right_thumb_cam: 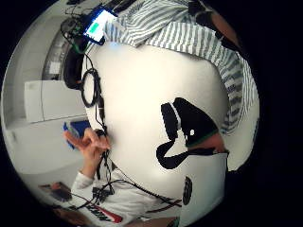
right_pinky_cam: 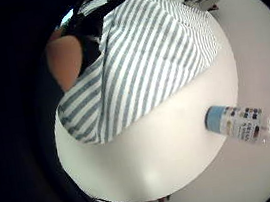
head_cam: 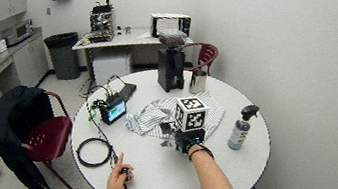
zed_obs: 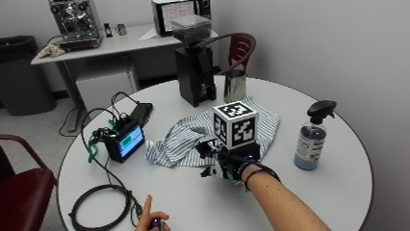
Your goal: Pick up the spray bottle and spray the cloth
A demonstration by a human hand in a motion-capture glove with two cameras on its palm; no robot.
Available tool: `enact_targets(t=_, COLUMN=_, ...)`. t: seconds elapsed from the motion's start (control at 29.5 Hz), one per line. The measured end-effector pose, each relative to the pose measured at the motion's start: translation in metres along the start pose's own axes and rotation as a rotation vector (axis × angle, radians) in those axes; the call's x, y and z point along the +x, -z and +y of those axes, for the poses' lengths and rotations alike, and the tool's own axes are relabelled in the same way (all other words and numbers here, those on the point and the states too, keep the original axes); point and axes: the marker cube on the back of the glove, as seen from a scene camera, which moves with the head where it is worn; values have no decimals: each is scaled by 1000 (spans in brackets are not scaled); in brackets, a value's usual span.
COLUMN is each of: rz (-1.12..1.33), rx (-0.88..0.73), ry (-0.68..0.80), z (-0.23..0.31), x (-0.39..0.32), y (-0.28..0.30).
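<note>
Spray bottle (zed_obs: pixel 313 136) stands upright on the round white table (zed_obs: pixel 333 187), off to the side of the striped cloth (zed_obs: pixel 192 137) and not touching it. It looks like clear plastic with blue liquid inside and a black trigger top, so it is probably a bit heavy at the bottom and smooth, maybe slippery. The skinny neck under the trigger looks like the best place to hold it. The cloth is soft and rumpled. The gloved right hand (zed_obs: pixel 232 161) is at the cloth's edge, away from the bottle. I cannot tell if its fingers are curled or straight.
</note>
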Motion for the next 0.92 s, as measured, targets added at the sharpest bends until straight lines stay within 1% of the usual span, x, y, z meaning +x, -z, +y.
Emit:
enact_targets(t=0.61, rz=-10, rx=4, ry=18, z=1, x=-3, y=1)
enact_targets(t=0.78, rz=-75, rx=28, ry=82, z=8, x=-25, y=-2)
enact_targets(t=0.92, rz=-41, rx=50, ry=151, z=20, x=-43, y=-3)
